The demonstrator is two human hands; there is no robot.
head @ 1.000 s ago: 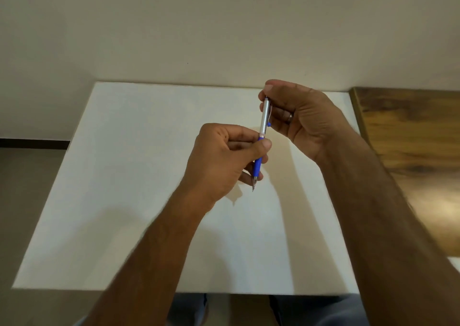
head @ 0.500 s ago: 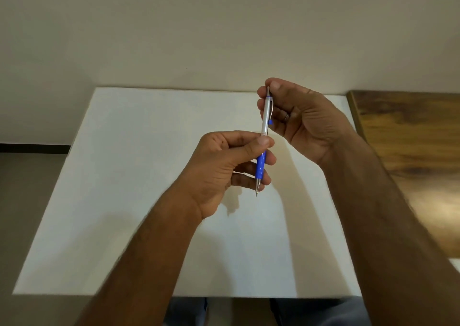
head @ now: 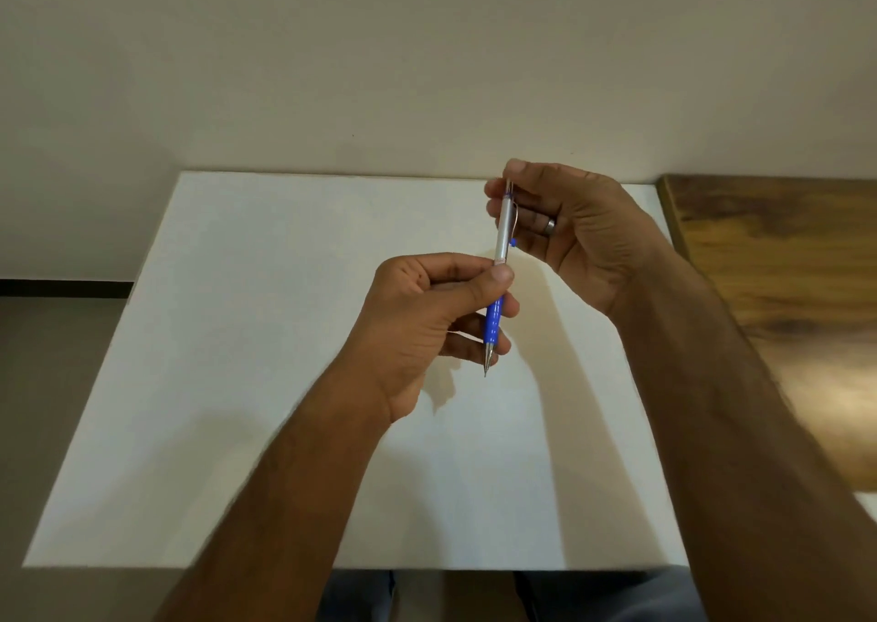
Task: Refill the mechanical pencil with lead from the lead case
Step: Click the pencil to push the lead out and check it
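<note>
Head view, only one angle here. Mechanical pencil (head: 501,261) held nearly upright above the white desk (head: 237,336), a bit right of centre, tip pointing down toward 6 o'clock and slightly left, not touching the desk. Silver upper barrel, blue grip lower down, metal clip along the right side with a small blue bit at its end.

Left hand (head: 427,322) came in from 7 o'clock, fingers (head: 498,274) clamped on the pencil right where silver meets blue, thumb across the front, other fingers curled behind the blue grip.

Right hand (head: 569,232) sat at 1 o'clock from the left one, thumb and forefinger pinched together on the very top end of the pencil. Couldn't tell whether the cap was on or off, too small. Ring (head: 549,225) on one of the curled fingers.

Wooden surface (head: 783,289) butted up against the desk at 3 o'clock. Plain wall (head: 427,52) behind at 12. Lead case not spotted anywhere.
</note>
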